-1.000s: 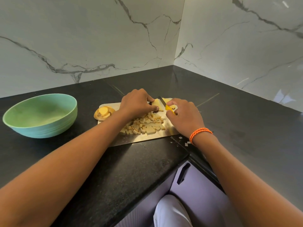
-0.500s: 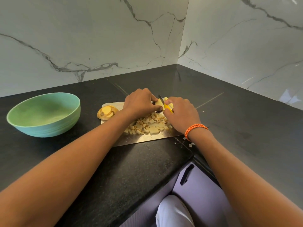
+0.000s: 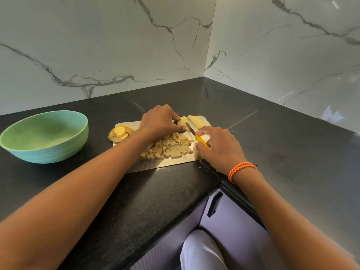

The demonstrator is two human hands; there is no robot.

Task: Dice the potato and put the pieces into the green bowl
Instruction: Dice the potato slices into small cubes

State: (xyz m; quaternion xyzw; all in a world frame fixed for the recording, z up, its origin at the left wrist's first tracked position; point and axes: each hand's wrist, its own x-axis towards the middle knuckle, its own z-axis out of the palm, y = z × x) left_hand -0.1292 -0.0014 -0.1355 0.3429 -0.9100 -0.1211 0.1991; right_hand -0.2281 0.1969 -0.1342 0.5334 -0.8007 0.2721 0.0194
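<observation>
On a metal cutting board (image 3: 194, 158) my left hand (image 3: 158, 121) pinches a pale potato slice (image 3: 182, 121) between fingers and thumb. My right hand (image 3: 218, 147) grips a knife (image 3: 200, 140) by its yellow handle, the blade lying against that slice's right side. A second potato strip (image 3: 196, 121) lies apart at the board's far right corner. A heap of diced potato (image 3: 171, 146) sits in the board's middle. The green bowl (image 3: 43, 136) stands on the counter to the left, nothing visible inside it.
A potato end with peel (image 3: 120, 133) rests at the board's left edge. The black counter (image 3: 282, 145) wraps round a corner under marble walls. Its front edge runs just below the board, with a cabinet handle (image 3: 213, 204) beneath.
My right hand has drawn back toward me with the knife, so the blade and a second potato strip now show. My left hand stays on the slice.
</observation>
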